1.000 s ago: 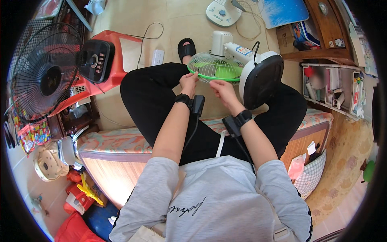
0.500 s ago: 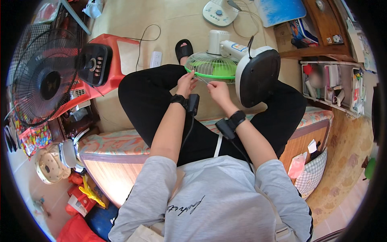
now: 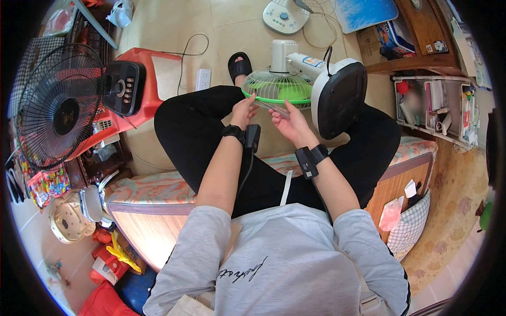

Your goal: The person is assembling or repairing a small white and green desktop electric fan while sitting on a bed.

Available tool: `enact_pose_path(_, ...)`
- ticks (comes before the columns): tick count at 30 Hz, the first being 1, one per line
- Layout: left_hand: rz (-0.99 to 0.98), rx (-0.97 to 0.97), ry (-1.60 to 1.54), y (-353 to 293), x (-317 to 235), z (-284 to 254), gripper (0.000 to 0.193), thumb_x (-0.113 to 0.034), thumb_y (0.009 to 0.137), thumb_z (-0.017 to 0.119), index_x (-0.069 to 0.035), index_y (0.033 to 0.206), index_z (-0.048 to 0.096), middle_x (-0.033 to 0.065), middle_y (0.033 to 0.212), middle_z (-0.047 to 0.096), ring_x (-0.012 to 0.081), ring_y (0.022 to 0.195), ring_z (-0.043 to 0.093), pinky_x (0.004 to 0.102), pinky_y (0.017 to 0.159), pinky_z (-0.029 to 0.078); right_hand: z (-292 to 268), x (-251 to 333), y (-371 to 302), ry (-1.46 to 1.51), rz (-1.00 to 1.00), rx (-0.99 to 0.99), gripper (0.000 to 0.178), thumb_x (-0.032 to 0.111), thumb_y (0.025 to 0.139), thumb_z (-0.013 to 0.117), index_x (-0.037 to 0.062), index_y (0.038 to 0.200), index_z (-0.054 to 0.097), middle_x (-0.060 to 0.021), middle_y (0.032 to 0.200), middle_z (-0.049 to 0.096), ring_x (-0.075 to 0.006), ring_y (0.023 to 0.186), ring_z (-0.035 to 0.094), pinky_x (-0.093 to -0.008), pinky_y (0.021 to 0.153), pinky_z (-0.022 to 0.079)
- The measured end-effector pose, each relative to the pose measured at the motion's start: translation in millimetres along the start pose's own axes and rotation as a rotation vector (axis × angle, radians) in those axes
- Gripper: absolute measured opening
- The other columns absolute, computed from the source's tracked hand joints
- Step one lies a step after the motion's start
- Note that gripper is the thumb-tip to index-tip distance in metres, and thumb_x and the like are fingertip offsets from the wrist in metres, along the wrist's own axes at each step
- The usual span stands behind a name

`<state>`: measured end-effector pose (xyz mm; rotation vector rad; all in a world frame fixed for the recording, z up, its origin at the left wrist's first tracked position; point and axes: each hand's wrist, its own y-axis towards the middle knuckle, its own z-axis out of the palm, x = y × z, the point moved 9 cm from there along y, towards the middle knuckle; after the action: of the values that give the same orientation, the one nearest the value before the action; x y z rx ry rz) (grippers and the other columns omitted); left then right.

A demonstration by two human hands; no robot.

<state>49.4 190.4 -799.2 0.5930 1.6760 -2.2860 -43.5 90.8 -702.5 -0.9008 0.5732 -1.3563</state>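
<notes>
A white fan with a wire cage and a green rim (image 3: 282,100) lies tipped between my knees. Its base, black underside (image 3: 342,99) toward me, leans against my right thigh. My left hand (image 3: 244,111) is closed at the rim's near left edge, thumb up against the green ring. Just right of it, my right hand (image 3: 293,125) has its palm turned partly upward. Between its thumb and fingers is a slim greyish tool (image 3: 278,110), like a small screwdriver, pointing left along the rim toward my left fingers. The tool's tip is too small to make out.
A black fan (image 3: 63,110) stands by a red plastic stool (image 3: 150,79) on the left. A white power strip (image 3: 203,79) and a loose cable lie on the floor. Ahead is a white fan base (image 3: 285,17). A wooden cabinet (image 3: 416,66) and rack (image 3: 429,110) stand right.
My right hand has rolled from back up to palm partly up and shifted slightly right, turning the slim tool. My left hand has stayed at the rim.
</notes>
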Motion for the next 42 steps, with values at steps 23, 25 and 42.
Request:
enact_pose_path(23,0.066,-0.027,0.035,-7.8,-10.4,10.2,0.043,-0.036,0.074,0.068,-0.003,0.097,0.054,0.0022,0.082,0.055,0.0141,0.068,0.056,0.0209,0.050,0.040,70.7,61.3,-54.7,-1.622,-1.248,-0.194,0.015,0.015,0.074,0.061,0.0033,0.083,0.063,-0.0117,0.074,0.055,-0.0296,0.064,0.057,-0.0392,0.059,0.046)
enact_pose_path(25,0.081,-0.027,0.049,-10.1,-13.6,17.0,0.043,-0.036,0.074,0.068,-0.003,0.097,0.055,0.0020,0.081,0.055,0.0139,0.068,0.056,0.0211,0.051,0.040,30.4,65.3,-26.5,-1.359,-0.943,-0.246,0.018,0.018,0.077,0.060,0.0012,0.082,0.061,-0.0090,0.073,0.055,-0.0238,0.061,0.056,-0.0353,0.055,0.045)
enact_pose_path(42,0.151,-0.054,0.101,-3.6,-18.4,11.2,0.047,-0.042,0.075,0.064,-0.004,0.102,0.056,0.0020,0.086,0.058,0.0115,0.069,0.056,0.0212,0.053,0.040,40.0,57.2,-33.3,-1.313,-1.132,-0.117,0.009,0.008,0.076,0.058,-0.0002,0.078,0.056,-0.0120,0.072,0.057,-0.0241,0.062,0.057,-0.0336,0.053,0.044)
